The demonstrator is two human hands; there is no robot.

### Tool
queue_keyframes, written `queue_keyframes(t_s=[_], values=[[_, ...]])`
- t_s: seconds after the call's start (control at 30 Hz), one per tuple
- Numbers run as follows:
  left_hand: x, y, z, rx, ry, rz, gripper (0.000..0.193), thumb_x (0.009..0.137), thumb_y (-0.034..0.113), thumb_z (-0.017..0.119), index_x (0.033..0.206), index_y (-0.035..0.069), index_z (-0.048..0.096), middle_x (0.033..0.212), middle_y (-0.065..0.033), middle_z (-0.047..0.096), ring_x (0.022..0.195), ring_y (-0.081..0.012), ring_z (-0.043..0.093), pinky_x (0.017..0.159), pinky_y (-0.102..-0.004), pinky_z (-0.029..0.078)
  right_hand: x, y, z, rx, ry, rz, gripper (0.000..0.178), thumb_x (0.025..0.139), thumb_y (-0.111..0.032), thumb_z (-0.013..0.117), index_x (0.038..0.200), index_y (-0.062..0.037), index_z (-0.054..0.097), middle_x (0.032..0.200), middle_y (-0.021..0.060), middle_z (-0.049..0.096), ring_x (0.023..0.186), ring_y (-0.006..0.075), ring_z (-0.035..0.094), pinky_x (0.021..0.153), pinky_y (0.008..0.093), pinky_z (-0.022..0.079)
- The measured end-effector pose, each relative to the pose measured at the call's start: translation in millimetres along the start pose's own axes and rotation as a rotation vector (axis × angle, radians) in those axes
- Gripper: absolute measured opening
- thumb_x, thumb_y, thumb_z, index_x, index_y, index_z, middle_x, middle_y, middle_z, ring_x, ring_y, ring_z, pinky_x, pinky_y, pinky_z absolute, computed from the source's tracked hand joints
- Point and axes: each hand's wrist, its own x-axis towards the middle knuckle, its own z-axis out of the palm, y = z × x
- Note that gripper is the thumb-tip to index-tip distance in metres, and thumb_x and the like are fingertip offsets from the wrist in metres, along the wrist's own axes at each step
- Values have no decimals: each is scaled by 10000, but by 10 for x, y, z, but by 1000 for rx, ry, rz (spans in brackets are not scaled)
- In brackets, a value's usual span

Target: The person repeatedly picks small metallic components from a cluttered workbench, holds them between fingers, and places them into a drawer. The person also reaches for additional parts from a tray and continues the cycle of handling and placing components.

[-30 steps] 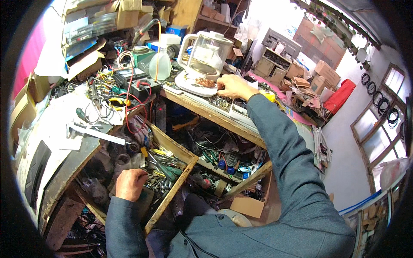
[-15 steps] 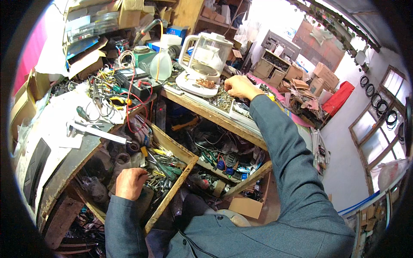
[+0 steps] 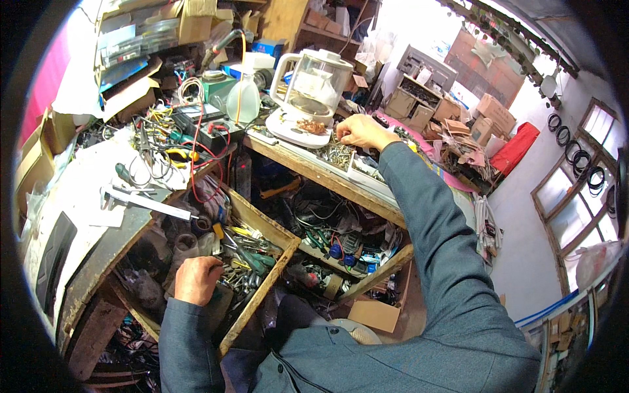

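Observation:
My right hand (image 3: 367, 132) reaches to the bench, its fingers bent and pressed together at a heap of small screws and metal parts (image 3: 337, 156). Anything between those fingertips is hidden. Just left of it stands a glass electric kettle (image 3: 319, 82) with a white handle. The kettle's white base (image 3: 295, 133) carries a small tangle of copper-coloured wire (image 3: 311, 126). My left hand (image 3: 196, 280) is curled closed over the left part of an open wooden drawer (image 3: 265, 213). Green-handled pliers (image 3: 259, 262) and other hand tools lie beside it. What the left fingers hold, if anything, does not show.
A caliper (image 3: 151, 204) lies on the white-covered left table. Behind it are a black meter box (image 3: 219, 133) with red leads and a clear squeeze bottle (image 3: 244, 98). A lower drawer (image 3: 350, 259) holds cables and parts. Small white trays (image 3: 367, 169) sit right of the screws.
My right hand has shifted slightly left toward the kettle base, fingers still low at the screws. My left hand has stayed nearly in place.

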Motion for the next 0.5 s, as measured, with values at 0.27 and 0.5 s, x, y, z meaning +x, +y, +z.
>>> queue_keyframes(t_s=[0.27, 0.5], values=[[-3, 9, -8, -2, 4, 7, 194, 843, 188, 714, 956, 42, 773, 905, -188, 735, 871, -372, 711, 779, -450, 551, -13, 47, 46, -12, 60, 62, 230, 822, -159, 667, 1025, -90, 749, 990, 172, 749, 955, 354, 712, 826, 464, 547], [0, 41, -9, -7, 29, 24, 194, 824, 174, 735, 954, 36, 775, 886, -196, 730, 852, -377, 712, 759, -442, 553, -39, -5, 112, -12, 110, 21, 269, 846, -91, 568, 1039, -100, 756, 1018, 179, 748, 1004, 362, 707, 867, 471, 551]])
